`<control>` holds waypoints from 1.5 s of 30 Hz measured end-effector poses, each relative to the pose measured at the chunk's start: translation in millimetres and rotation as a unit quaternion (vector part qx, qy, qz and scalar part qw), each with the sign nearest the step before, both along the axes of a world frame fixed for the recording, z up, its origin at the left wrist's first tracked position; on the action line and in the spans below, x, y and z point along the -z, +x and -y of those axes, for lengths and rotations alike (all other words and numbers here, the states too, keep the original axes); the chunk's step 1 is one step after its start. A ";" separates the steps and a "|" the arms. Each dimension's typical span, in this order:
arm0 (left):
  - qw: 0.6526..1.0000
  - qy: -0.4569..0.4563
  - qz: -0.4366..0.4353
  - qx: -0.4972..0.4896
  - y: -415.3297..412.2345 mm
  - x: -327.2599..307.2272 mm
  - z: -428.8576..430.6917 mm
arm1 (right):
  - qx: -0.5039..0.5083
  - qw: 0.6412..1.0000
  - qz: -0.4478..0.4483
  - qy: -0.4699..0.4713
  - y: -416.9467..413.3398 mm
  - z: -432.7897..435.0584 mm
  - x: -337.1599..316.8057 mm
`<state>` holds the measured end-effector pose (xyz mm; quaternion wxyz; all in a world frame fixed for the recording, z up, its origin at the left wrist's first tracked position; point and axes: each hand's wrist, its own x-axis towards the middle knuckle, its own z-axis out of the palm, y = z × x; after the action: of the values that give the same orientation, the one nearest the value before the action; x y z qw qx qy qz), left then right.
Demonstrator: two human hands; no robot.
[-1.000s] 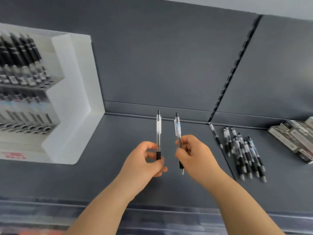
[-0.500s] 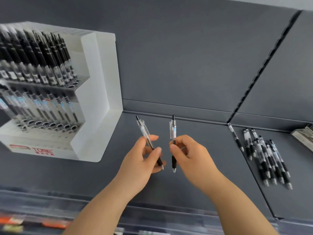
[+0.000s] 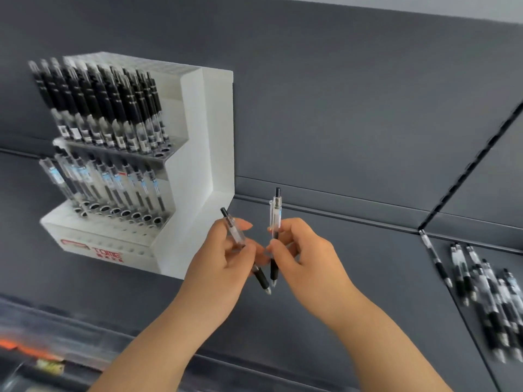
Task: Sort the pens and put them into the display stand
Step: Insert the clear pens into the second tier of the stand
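Observation:
My left hand (image 3: 223,258) pinches a clear pen with a black grip (image 3: 235,232), tilted with its tip down to the right. Close beside it, my right hand (image 3: 302,250) holds a second clear pen with a blue label (image 3: 276,213), nearly upright, tip down. The two pen tips almost meet between my hands. The white tiered display stand (image 3: 195,171) sits at the left on the grey shelf, its upper row filled with black pens and its lower row with clear pens. Several loose pens (image 3: 486,290) lie on the shelf at the right.
The grey shelf surface (image 3: 353,278) runs under my hands, with a grey back panel (image 3: 339,123) behind. A slotted black upright (image 3: 464,176) divides the back panel at the right. A blurred lower shelf edge (image 3: 56,349) with orange labels lies at the bottom left.
The view has swung left, bringing the display stand further into sight. My left hand has tilted its pen from upright to slanted, and both hands have drawn closer together.

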<state>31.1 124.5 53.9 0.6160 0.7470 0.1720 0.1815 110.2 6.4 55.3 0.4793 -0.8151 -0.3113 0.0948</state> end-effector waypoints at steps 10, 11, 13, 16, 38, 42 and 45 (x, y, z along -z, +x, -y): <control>0.996 0.077 0.039 0.012 -33.4 -25.6 -125.0 | 0.066 0.996 0.050 0.042 -36.8 -108.7 -26.4; 0.995 0.086 0.047 0.022 -37.4 -29.4 -139.3 | 0.077 0.995 0.047 0.051 -41.3 -121.1 -28.0; 0.992 0.098 0.066 0.035 -45.8 -34.7 -166.6 | 0.093 0.993 0.045 0.064 -49.4 -144.9 -29.5; 0.988 0.119 0.077 0.057 -56.7 -37.9 -201.9 | 0.109 0.989 0.056 0.082 -61.6 -174.2 -31.3; 0.959 0.261 0.102 0.046 -67.8 -57.1 -322.2 | 0.137 0.981 0.125 0.048 -89.3 -276.5 -48.0; 0.951 0.286 0.096 0.066 -65.3 -56.6 -326.5 | 0.136 0.980 0.145 0.017 -87.3 -284.6 -44.1; 0.945 0.301 0.100 0.075 -63.2 -55.9 -329.3 | 0.132 0.979 0.155 0.000 -85.7 -287.9 -43.6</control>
<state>-32.1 453.7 109.7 0.3884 0.8863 -0.0096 0.2521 24.6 294.4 98.9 0.4336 -0.8539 -0.2711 -0.0968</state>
